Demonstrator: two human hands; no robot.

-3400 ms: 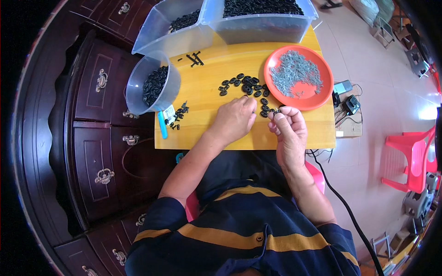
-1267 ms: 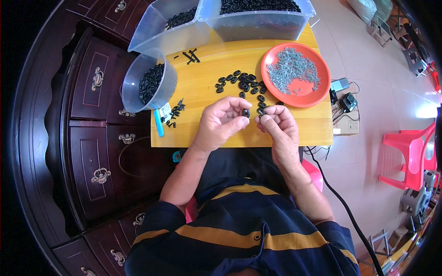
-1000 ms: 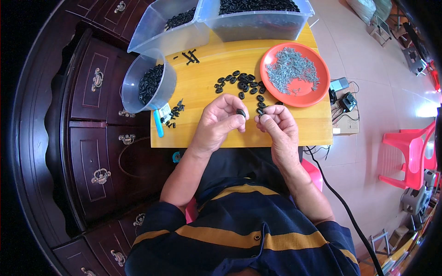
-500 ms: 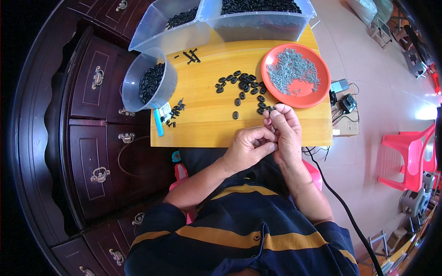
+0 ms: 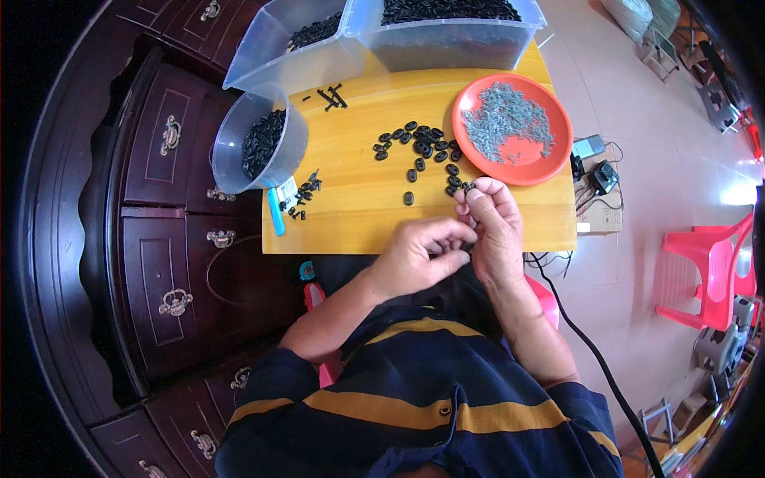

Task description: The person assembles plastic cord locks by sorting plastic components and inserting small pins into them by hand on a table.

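My left hand (image 5: 421, 253) is curled at the table's front edge, thumb and fingertips drawn together beside my right palm. Whatever lies between them is too small and dark to make out. Next to it my right hand (image 5: 496, 227) is closed, with thumb and forefinger pinched and the other fingers bent in; its contents are hidden. Just beyond those fingertips lie small black oval pieces with two holes (image 5: 453, 181), and several more are scattered (image 5: 426, 147) over the middle of the table. An orange-red plate (image 5: 550, 163) of small silver screw-like pins (image 5: 506, 115) stands beyond my right hand.
Clear plastic bins (image 5: 454, 52) with black parts line the wooden table's (image 5: 351, 215) far edge. At left are a round clear tub (image 5: 287, 151), a light-blue-handled tool (image 5: 276, 213), and small black parts (image 5: 304, 191). Black rods (image 5: 332, 97) lie farther back. Dark drawers (image 5: 159, 287) flank the table.
My left hand has shifted slightly left, its thumb and fingertips drawing back a little from my right palm. My right hand has stayed almost still. The pieces on the table look unchanged.
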